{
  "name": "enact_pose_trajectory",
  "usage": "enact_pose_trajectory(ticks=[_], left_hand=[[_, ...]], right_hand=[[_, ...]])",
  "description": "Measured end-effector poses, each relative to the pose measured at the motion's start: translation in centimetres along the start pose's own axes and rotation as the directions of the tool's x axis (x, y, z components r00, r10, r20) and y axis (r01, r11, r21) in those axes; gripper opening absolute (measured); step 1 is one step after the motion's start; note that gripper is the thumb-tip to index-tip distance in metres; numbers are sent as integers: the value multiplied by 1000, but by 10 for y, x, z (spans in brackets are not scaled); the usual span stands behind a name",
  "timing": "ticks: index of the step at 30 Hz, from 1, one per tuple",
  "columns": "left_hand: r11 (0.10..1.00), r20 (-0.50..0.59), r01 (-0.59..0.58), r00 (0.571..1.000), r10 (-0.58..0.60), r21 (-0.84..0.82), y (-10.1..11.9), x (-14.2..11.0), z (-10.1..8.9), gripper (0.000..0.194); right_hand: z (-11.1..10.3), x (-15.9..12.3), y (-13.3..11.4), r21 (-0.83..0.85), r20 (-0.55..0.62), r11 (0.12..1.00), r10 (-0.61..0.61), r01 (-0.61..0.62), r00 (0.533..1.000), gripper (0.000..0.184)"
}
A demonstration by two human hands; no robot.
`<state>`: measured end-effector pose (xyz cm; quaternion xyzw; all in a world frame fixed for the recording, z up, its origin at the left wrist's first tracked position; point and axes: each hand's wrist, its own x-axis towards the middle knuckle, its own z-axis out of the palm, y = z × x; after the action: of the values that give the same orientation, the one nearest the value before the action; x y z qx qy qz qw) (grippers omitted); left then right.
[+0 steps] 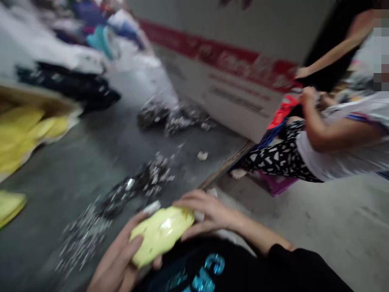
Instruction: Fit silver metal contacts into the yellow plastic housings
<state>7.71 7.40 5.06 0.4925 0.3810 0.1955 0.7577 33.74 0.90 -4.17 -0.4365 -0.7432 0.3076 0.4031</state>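
Note:
My left hand (117, 259) grips the lower end of a pale yellow-green bundle in shiny clear wrap (161, 233), thumb across its front. My right hand (205, 213) rests its curled fingers over the bundle's upper end, holding it too. Both hands hover low in front of my black top with blue print (200, 271), above a grey floor. The picture is smeared by motion.
Crumpled shiny plastic scraps (142, 182) litter the grey floor (91, 162). Yellow pieces (21, 134) lie at the left, and piled clothing (91, 36) at the back. A white board with a red band (231, 77) leans at centre. Another person (328, 138) crouches at the right.

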Motion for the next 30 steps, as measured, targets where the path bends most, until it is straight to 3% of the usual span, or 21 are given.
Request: enact_pose_trajectory(ticks=[1, 2, 4, 7, 11, 13, 16, 17, 24, 30], left_hand=[[992, -118, 1, 993, -16, -129, -15, -12, 0, 44], [979, -166, -41, 986, 7, -200, -28, -21, 1, 52], [969, -195, -38, 981, -11, -246, -46, -33, 2, 75], [949, -209, -58, 978, -9, -311, -59, -43, -4, 80], [925, -260, -161, 963, 70, -346, -67, -59, -13, 68], [910, -306, -219, 946, 109, -352, -70, -66, -19, 63], [892, -338, -256, 933, 126, -374, -74, -71, -30, 59], [888, -338, -254, 933, 122, -382, -75, -71, -33, 57], [843, -321, -302, 933, 164, -446, -81, -71, -48, 43], [860, -342, -233, 937, 73, -454, -75, -67, -50, 50]], right_hand=[[-1, -3, -8, 19, 1, 1000, 3, -3, 1000, 89], [-2, -5, -12, 30, 3, 999, 28, -28, 1000, 88], [1, -4, -13, 52, -6, 999, 16, -16, 1000, 85], [11, -1, -14, 60, 38, 998, -9, 7, 999, 81], [9, 8, -21, 32, 73, 999, -33, 31, 997, 79], [-1, 20, -19, -47, -13, 999, 1, -1, 1000, 60], [-15, 45, -7, -272, -164, 957, 55, -98, 985, 17], [-17, 54, -2, -340, -182, 932, 66, -126, 981, 12], [-3, 95, 12, -560, -129, 810, 122, -174, 984, 15], [9, 94, 12, -681, -50, 730, 34, -59, 998, 10]])
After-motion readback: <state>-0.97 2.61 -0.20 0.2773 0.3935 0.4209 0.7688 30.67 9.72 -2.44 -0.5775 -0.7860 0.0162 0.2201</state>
